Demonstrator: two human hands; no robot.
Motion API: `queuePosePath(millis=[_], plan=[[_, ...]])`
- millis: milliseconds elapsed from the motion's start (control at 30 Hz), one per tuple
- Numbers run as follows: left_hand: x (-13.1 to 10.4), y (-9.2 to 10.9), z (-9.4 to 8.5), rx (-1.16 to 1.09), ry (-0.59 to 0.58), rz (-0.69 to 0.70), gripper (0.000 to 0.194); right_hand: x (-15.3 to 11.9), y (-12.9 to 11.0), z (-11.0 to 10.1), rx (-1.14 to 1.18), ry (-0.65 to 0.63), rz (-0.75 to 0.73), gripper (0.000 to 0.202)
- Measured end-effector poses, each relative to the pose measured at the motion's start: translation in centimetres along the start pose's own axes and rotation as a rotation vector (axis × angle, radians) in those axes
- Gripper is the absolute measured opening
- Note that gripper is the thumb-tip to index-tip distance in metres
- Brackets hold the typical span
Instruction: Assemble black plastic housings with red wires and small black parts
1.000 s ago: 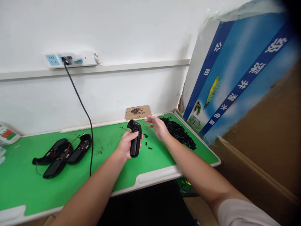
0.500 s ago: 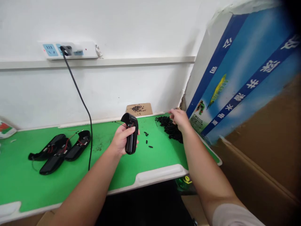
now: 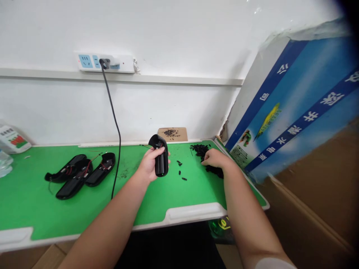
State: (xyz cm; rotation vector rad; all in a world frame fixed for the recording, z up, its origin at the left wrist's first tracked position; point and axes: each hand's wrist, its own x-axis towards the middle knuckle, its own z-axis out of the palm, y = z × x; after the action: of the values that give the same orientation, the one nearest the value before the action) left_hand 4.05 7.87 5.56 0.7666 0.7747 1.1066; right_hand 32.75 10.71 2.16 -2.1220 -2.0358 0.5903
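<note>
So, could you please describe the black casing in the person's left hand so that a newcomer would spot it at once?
Start at the green table mat below the wall socket strip. Near the mat's middle, the left hand holds a black casing upright, clear of the mat. Unlike the three open black casings lying flat to the left with red wires showing, it is lifted.

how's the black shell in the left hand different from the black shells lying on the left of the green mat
The held shell stands upright off the mat in the left hand; the lying shells rest flat on the green mat. The held shell is single; the lying shells are grouped, overlapping, showing red wires. All are black, elongated plastic.
</note>
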Motion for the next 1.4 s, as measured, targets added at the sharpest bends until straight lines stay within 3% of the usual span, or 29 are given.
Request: queuePosePath(millis=[333,433,533,633,767,833,967,1033,1200,1400], plan=[[0.1,-0.1,0.0,-0.005,-0.008,-0.03,0.027,0.3,0.1,0.8,-0.029,-0.032,-0.006,0.01],[0.2,-0.2,0.0,0.002,-0.006,-0.035,0.028,0.3,0.1,0.5,0.008,0.018,-0.036,0.01],[0.3,-0.3,0.0,0.007,-0.003,-0.04,0.029,0.0,-0.2,0.0,0.139,0.168,-0.06,0.011],[0.3,-0.4,0.1,0.017,0.007,-0.037,0.028,-0.6,-0.7,-0.5,0.504,0.271,-0.087,0.012],[0.4,-0.6,0.3,0.024,0.004,-0.045,0.028,-1.7,-1.8,-0.5,1.216,0.095,-0.179,0.016],[0.4,-0.9,0.4,0.025,-0.005,-0.059,0.028,-2.1,-2.6,-0.3,1.406,0.003,-0.2,0.018],[0.4,-1.5,0.5,0.032,-0.013,-0.079,0.026,-2.0,-3.9,0.7,1.539,-0.124,-0.197,0.019],[0.5,-1.7,0.6,0.042,-0.014,-0.089,0.026,-1.7,-4.4,1.3,1.564,-0.16,-0.172,0.03],[0.6,-1.7,0.6,0.061,-0.009,-0.105,0.024,-0.9,-4.6,2.3,1.604,-0.157,-0.107,0.028],[0.7,-1.6,0.7,0.068,-0.006,-0.107,0.022,-0.6,-4.7,2.8,1.699,-0.157,-0.175,0.022]])
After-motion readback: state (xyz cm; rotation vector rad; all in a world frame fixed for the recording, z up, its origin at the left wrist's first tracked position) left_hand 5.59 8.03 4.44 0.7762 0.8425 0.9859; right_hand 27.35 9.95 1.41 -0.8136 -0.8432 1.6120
